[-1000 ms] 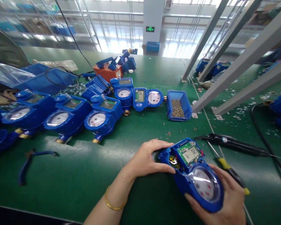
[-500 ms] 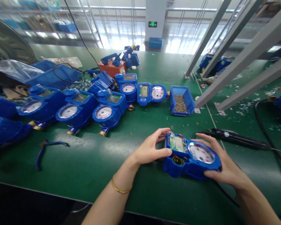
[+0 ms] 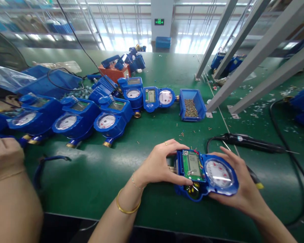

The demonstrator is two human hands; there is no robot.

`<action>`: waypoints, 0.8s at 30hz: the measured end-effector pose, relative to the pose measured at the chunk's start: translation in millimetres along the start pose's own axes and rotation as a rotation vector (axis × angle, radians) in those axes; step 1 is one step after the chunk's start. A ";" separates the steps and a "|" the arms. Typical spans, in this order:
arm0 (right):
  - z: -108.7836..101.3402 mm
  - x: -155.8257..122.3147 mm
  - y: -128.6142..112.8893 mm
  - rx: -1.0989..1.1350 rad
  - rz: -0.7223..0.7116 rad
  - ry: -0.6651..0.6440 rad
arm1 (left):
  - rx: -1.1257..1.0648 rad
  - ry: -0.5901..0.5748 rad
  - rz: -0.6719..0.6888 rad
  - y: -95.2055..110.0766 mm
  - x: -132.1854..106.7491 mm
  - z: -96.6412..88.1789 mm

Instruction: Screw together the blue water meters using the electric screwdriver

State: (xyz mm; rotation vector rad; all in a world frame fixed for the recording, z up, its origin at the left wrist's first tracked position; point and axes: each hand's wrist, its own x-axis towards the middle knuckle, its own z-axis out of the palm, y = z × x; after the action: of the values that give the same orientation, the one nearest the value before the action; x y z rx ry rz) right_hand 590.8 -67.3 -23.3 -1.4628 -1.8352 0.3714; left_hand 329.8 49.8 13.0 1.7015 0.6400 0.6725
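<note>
A blue water meter with exposed circuit board is gripped over the green workbench. The left hand is curled onto the board end, and the right hand is closed around the dial end, fingers spread. Behind the meter, assembled meters and a screw bin are placed; to its right, an electric screwdriver is laid

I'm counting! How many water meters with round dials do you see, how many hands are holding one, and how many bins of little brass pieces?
Water meters with round dials: 6, including the held water meter
Hands holding it: 2, the left hand and right hand
Blue bin of brass pieces: 1
Total: 9
</note>
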 end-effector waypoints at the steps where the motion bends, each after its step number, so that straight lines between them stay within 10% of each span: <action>1: 0.3 -1.8 1.7 -0.001 -0.021 0.005 | 0.001 0.004 0.013 -0.3 -0.4 1.0; 14: 2.4 -10.7 4.9 0.001 0.020 0.024 | -0.145 -0.192 -0.114 -16.3 -11.0 5.6; 24: -19.3 -5.0 -60.0 -0.212 -0.353 0.010 | -0.190 0.032 -0.080 -36.4 -31.5 37.7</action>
State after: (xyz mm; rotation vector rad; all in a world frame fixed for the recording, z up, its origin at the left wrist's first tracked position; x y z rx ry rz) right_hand 562.1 -94.5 26.1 -1.2363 -2.1268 -0.0048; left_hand 332.8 9.9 -33.2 1.4850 0.6421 0.6830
